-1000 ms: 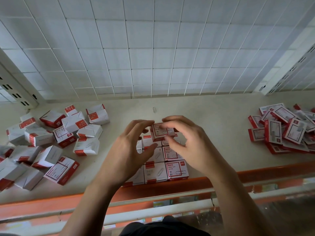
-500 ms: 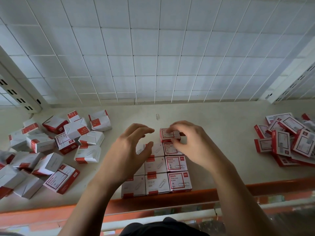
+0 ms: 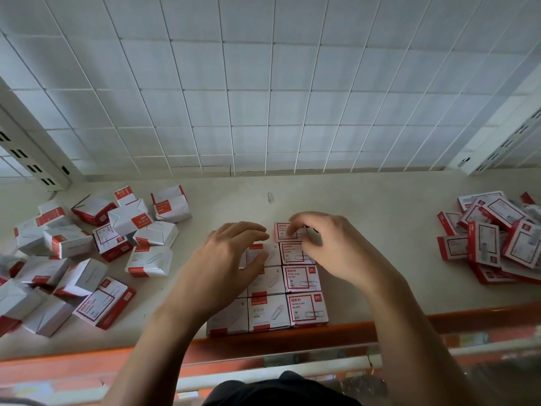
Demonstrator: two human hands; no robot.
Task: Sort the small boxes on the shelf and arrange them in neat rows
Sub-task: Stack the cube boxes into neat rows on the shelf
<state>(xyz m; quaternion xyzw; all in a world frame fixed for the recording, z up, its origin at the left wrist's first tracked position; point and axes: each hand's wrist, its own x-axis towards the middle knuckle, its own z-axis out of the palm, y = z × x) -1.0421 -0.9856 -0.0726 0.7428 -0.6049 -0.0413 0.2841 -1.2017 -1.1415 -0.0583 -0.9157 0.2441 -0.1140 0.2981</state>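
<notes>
Head view: a cream-coloured shelf point(image 3: 366, 206) with an orange front lip point(image 3: 292, 338) and a white wire-grid back panel point(image 3: 263, 98) fills the frame. At lower centre, a tidy block of small red-and-white cardboard boxes point(image 3: 304, 309) sits in rows against the lip. The right hand point(image 3: 336, 250) reaches to the far end of the block's right-hand column, its grip closed on the far red-framed box point(image 3: 282, 230), fingers curled over the top and thumb at the near edge. The left hand point(image 3: 225, 259) hovers over the block's left columns, fingers loosely bent, grip slack and holding nothing. A loose heap of boxes point(image 3: 73, 244) lies at middle left and a second loose heap point(image 3: 491, 241) at middle right. A single metal paper clip point(image 3: 270, 197) lies beyond the hands.
</notes>
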